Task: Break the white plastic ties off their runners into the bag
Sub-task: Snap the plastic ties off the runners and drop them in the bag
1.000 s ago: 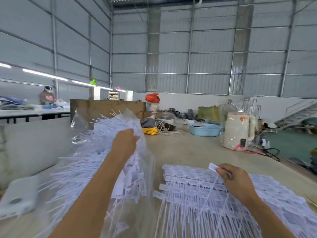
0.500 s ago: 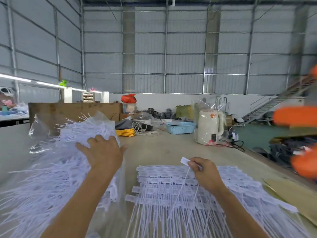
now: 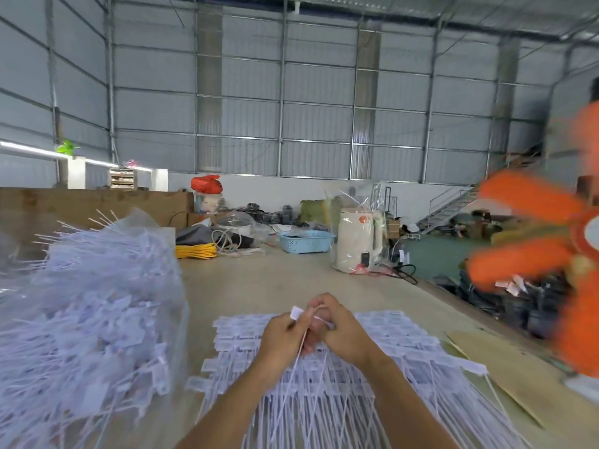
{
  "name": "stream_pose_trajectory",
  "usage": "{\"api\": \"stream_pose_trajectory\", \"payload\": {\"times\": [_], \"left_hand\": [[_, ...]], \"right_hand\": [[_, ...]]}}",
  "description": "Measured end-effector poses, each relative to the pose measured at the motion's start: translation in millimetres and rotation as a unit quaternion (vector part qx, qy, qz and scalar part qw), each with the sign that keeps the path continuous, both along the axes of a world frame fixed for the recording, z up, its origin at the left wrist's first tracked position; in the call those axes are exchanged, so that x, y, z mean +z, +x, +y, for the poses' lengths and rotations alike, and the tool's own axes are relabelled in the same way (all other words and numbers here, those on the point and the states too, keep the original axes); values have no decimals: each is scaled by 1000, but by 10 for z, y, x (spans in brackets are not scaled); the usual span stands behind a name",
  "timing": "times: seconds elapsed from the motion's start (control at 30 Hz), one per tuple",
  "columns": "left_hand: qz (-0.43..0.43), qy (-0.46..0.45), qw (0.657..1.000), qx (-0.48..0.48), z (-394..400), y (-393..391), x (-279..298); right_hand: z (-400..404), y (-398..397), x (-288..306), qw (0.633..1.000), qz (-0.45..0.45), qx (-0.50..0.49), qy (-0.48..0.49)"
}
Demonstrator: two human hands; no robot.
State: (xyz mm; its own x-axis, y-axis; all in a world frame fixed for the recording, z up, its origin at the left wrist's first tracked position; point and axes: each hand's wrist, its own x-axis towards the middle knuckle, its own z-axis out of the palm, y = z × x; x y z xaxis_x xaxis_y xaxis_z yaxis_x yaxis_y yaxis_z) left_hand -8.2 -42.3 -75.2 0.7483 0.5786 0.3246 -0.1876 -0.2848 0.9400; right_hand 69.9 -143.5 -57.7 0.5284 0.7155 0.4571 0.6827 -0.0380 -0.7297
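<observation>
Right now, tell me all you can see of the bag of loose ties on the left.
The clear plastic bag stands on the table's left side, bulging, heaped with white ties. Thin tails bristle out at its upper left; flat tags press against its film. Neither hand touches it. Its bottom runs out of view.

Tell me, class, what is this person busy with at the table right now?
A person is working through white plastic ties. Both hands meet over the stack of ties on runners: the left hand and right hand pinch one tie between them, raised above the stack. A clear bag stuffed with loose ties sits to the left on the table.
</observation>
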Motion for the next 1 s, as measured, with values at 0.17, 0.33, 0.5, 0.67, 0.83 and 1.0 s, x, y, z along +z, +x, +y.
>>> {"api": "stream_pose_trajectory", "payload": {"times": [0.17, 0.33, 0.5, 0.67, 0.83, 1.0], "left_hand": [[-48, 19, 997, 49, -3, -22, -2], [5, 158, 977, 141, 65, -53, -20], [80, 211, 962, 153, 110, -62, 10], [117, 88, 982, 118, 144, -45, 26], [7, -244, 970, -20, 385, -276, 53], [-41, -200, 978, -36, 214, -271, 61]], "right_hand": [[13, 52, 20, 990, -79, -76, -94], [37, -35, 31, 984, -126, -15, -125], [56, -13, 38, 949, -242, -87, -183], [19, 34, 79, 920, -313, -120, -203], [-194, 146, 168, 942, -259, -161, -142], [118, -249, 359, 954, -285, -90, -32]]}}
